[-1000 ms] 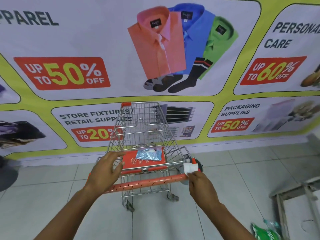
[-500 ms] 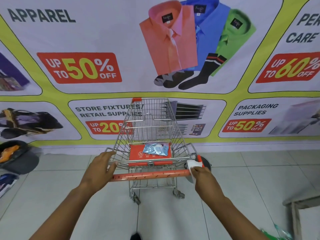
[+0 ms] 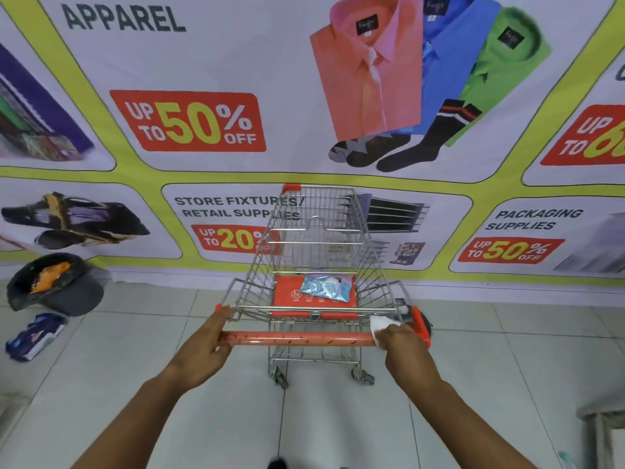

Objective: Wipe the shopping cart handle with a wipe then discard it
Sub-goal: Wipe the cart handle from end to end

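Note:
A small wire shopping cart point(image 3: 314, 252) stands in front of me with its orange handle point(image 3: 297, 338) running level across the view. My left hand point(image 3: 206, 350) grips the handle's left end. At the right end my right hand point(image 3: 404, 346) presses a white wipe point(image 3: 378, 324) against the handle; most of the wipe is hidden under the fingers. A shiny blue wipe packet point(image 3: 326, 287) lies on the orange child-seat flap inside the basket.
A black bag-lined bin point(image 3: 54, 284) with orange rubbish sits on the floor at the left by the banner wall, a blue-and-white packet point(image 3: 33, 336) beside it. A grey frame point(image 3: 605, 428) shows at the lower right. Pale floor tiles surround the cart.
The view has turned left, bringing the bin into sight. The handle now sits level. My left hand has slid onto the handle's left end; my right hand stays at the right end with the wipe.

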Demonstrator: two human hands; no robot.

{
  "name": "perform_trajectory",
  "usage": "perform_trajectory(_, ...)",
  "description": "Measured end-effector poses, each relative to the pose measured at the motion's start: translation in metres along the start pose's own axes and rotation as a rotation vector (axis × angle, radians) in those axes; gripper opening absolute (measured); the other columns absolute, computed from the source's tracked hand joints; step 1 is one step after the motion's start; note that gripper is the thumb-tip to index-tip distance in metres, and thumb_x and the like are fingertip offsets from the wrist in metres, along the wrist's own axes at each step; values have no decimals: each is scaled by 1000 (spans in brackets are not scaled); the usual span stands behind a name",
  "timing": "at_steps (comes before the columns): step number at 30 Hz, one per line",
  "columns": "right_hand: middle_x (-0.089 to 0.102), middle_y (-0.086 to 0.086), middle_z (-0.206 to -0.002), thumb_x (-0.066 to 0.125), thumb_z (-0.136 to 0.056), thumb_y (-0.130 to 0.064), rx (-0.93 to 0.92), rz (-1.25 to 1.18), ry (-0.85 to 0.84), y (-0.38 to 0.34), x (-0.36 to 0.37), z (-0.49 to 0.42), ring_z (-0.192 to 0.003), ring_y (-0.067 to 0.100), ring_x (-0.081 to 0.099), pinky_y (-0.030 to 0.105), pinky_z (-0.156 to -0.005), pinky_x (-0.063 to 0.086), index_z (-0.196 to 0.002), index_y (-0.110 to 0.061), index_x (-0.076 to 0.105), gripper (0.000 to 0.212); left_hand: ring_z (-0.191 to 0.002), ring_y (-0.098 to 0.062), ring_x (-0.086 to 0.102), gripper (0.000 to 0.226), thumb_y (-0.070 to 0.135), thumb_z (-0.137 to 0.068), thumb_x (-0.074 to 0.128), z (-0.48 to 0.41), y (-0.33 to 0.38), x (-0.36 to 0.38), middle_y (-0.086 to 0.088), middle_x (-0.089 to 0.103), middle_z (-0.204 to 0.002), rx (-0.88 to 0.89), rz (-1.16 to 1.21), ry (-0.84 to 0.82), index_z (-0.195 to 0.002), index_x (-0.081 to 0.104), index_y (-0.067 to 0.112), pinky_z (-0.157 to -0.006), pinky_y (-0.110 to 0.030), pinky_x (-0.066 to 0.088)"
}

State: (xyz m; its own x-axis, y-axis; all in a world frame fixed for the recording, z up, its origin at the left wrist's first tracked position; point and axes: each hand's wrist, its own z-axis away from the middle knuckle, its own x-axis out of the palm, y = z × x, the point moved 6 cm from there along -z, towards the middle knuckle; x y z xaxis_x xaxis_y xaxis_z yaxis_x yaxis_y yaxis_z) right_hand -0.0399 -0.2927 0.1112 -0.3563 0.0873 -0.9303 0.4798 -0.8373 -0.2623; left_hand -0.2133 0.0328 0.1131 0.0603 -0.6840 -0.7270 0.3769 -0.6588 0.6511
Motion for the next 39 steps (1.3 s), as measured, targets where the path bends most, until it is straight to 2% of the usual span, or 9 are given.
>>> perform_trajectory(4,68,8,-75,57,-59,17,1,68,23,-5,0,0,-72,26,59,31,-57,48,-76,-12,69,35,-125,-14,49,80,3,-86,62,-3,-12,-5,16,30,-137,29,-126,-116,-148,19,32,-98,-17,31)
perform_trajectory(8,69,9,-81,59,-60,15,-9,95,43,-24,-1,0,-79,27,60,30,-61,49,-85,-12,71,39,-113,-11,51,95,-10,-83,58,-7,-27,-4,13,38,-137,38,-167,-202,-146,12,44,-85,2,33)
perform_trajectory(12,69,10,-92,61,-66,12,-55,98,39,-66,6,-3,-92,27,58,32,-74,52,-98,-11,69,40,-102,-15,55,87,-12,-83,55,-10,-27,-4,-3,49,-140,102,-214,-164,-150,20,30,-86,-10,39)
perform_trajectory(16,67,11,-97,66,-68,9,-77,69,37,-101,14,-8,-94,25,59,30,-78,52,-105,-12,66,42,-113,-19,55,87,-14,-82,48,-11,-31,-5,-3,46,-146,84,-192,-150,-150,22,33,-92,-20,42)
perform_trajectory(24,65,15,-89,53,-68,20,-191,-3,78,-178,29,-14,-91,30,55,36,-71,52,-95,-3,67,39,-87,-16,53,91,-13,-80,47,-12,-30,-5,-11,60,-125,41,-143,-114,-150,13,34,-76,-21,40)
perform_trajectory(27,65,17,-83,58,-63,19,-239,17,52,-212,38,-18,-87,32,55,38,-66,52,-88,0,67,32,-107,-25,59,95,-15,-78,47,-13,-32,-5,-10,55,-137,47,-109,-106,-151,12,35,-83,-20,41)
perform_trajectory(31,64,15,-72,71,-54,16,-287,47,-2,-254,52,-23,-75,32,57,35,-56,53,-79,0,68,30,-138,-25,39,100,-19,-74,45,-11,-31,-6,-5,40,-152,58,-8,-100,-151,10,34,-103,-23,37)
perform_trajectory(34,64,17,-76,70,-60,16,-325,24,35,-286,55,-24,-79,32,57,37,-58,53,-84,1,68,28,-134,-21,45,101,-20,-72,46,-10,-32,-9,-4,47,-147,80,88,-112,-150,12,34,-105,-29,42)
perform_trajectory(39,61,17,-94,57,-74,16,-393,15,61,-312,59,-27,-94,33,50,41,-70,50,-102,2,64,32,-114,-9,52,105,-19,-72,55,-10,-34,-15,7,53,-127,52,147,-90,-146,8,39,-94,-21,42)
